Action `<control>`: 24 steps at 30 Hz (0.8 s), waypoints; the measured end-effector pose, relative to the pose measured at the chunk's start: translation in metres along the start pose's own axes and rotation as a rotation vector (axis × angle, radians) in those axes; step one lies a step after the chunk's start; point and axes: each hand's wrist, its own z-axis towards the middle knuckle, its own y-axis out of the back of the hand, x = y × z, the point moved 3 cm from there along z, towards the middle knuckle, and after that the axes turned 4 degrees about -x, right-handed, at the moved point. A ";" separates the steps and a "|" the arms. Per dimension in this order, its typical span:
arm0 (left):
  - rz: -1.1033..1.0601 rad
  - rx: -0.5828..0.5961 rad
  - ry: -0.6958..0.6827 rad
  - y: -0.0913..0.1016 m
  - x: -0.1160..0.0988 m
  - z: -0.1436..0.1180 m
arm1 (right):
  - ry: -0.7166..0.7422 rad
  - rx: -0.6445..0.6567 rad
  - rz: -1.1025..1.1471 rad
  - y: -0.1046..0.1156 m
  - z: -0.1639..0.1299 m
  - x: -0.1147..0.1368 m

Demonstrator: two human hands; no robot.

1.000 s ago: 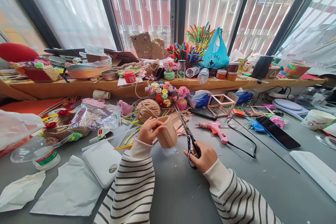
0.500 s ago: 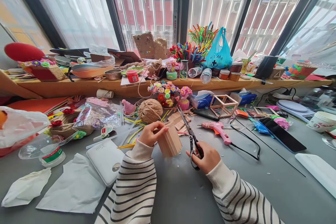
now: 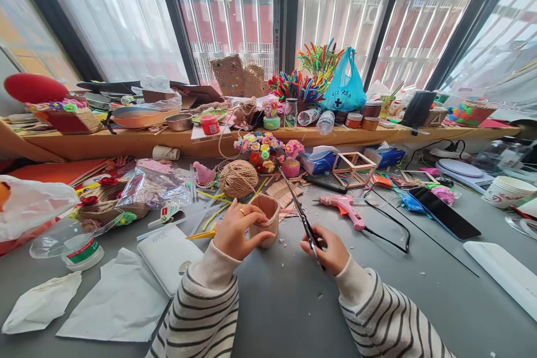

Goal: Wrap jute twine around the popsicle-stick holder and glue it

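My left hand (image 3: 235, 229) grips a small round cup made of wooden craft sticks (image 3: 265, 219), standing upright on the grey table (image 3: 293, 307) with its open mouth up. My right hand (image 3: 329, 249) holds black scissors (image 3: 302, 217) by the handles, blades pointing up and away, just right of the cup. A ball of jute twine (image 3: 238, 178) lies right behind the cup. Both arms wear striped sleeves.
A pink glue gun (image 3: 344, 208) with a black cord lies to the right, a phone (image 3: 443, 211) further right. A white case (image 3: 168, 251) and paper sheets (image 3: 113, 302) sit at the left. A wooden shelf (image 3: 126, 140) crowded with craft flowers, jars and a blue bag (image 3: 344, 89) runs along the window.
My left hand turned the stick cup from tilted on its side to upright on the table. My right hand shifted slightly with the scissors, now seen more edge-on.
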 end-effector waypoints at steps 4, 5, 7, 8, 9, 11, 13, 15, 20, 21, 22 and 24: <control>-0.008 -0.137 -0.020 0.001 0.001 0.001 | -0.041 0.216 0.218 -0.004 0.002 0.013; -0.006 -0.182 -0.030 0.003 -0.001 0.001 | -0.046 0.253 0.267 -0.003 0.003 0.016; -0.003 -0.278 -0.049 0.005 -0.010 -0.001 | -0.047 0.299 0.348 -0.001 0.003 0.020; -0.008 -0.319 -0.058 0.006 -0.018 -0.003 | -0.045 0.312 0.381 0.001 0.002 0.022; -0.018 -0.371 -0.056 0.007 -0.026 -0.006 | -0.040 0.319 0.408 0.002 0.002 0.023; -0.124 -0.348 -0.098 0.002 -0.047 -0.011 | -0.025 0.325 0.449 0.006 0.000 0.025; -0.312 -0.236 -0.124 -0.008 -0.066 -0.014 | -0.006 0.326 0.472 0.008 -0.002 0.025; -0.423 -0.172 -0.072 -0.020 -0.079 -0.013 | 0.013 0.334 0.479 0.010 -0.004 0.025; -0.453 -0.096 0.315 -0.049 -0.076 -0.004 | 0.070 0.360 0.443 0.012 -0.006 0.022; -0.477 -0.077 0.382 -0.055 -0.074 -0.004 | 0.086 0.351 0.428 0.012 -0.007 0.021; -0.514 -0.052 0.422 -0.061 -0.073 -0.004 | 0.103 0.337 0.411 0.011 -0.007 0.020; -0.628 -0.028 0.463 -0.072 -0.072 -0.004 | 0.130 0.295 0.372 0.009 -0.009 0.017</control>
